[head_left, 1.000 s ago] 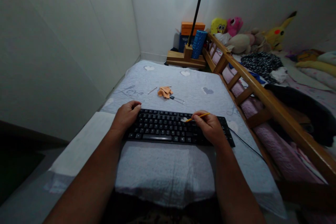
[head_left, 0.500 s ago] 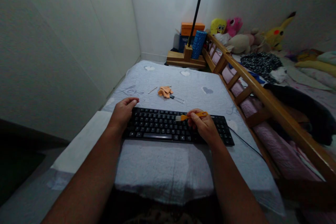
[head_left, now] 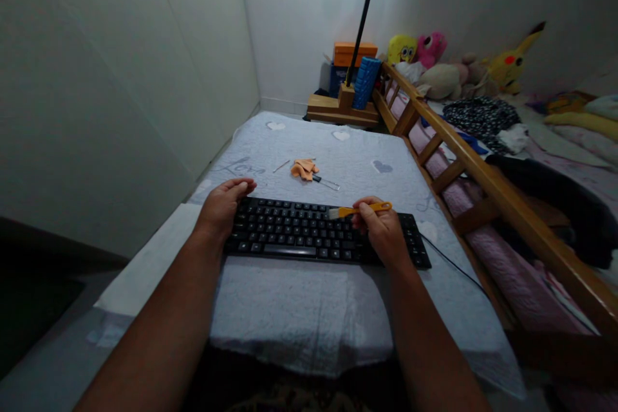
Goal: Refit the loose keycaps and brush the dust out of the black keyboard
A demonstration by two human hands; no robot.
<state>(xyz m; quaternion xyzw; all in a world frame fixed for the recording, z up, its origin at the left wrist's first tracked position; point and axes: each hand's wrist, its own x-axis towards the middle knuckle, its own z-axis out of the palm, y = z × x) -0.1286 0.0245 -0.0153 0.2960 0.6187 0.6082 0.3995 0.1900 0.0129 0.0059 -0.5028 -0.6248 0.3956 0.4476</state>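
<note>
A black keyboard (head_left: 290, 228) lies flat on the cloth-covered table (head_left: 299, 302). My left hand (head_left: 223, 207) is at its left end, fingers wrapped together against the upper left corner. Above the right part of the keys, my right hand (head_left: 379, 225) grips a small yellow brush (head_left: 355, 210) by its handle, bristles pointing left over the upper rows of keys. Beyond the keyboard rest an orange cloth (head_left: 304, 169), a small black-ended tool with a wire loop (head_left: 326, 181) and a thin stick (head_left: 281, 166).
The keyboard's cable (head_left: 454, 264) runs off to the right. A wooden bed rail (head_left: 483, 180) borders the table's right side, with plush toys and clothes behind it. At the far end stand a wooden lamp base (head_left: 338, 106), an orange box (head_left: 354, 53) and a blue roller (head_left: 365, 82).
My right hand has shifted slightly to the right with the brush, whose bristles now sit a little higher and further right over the keys. My left hand has barely moved.
</note>
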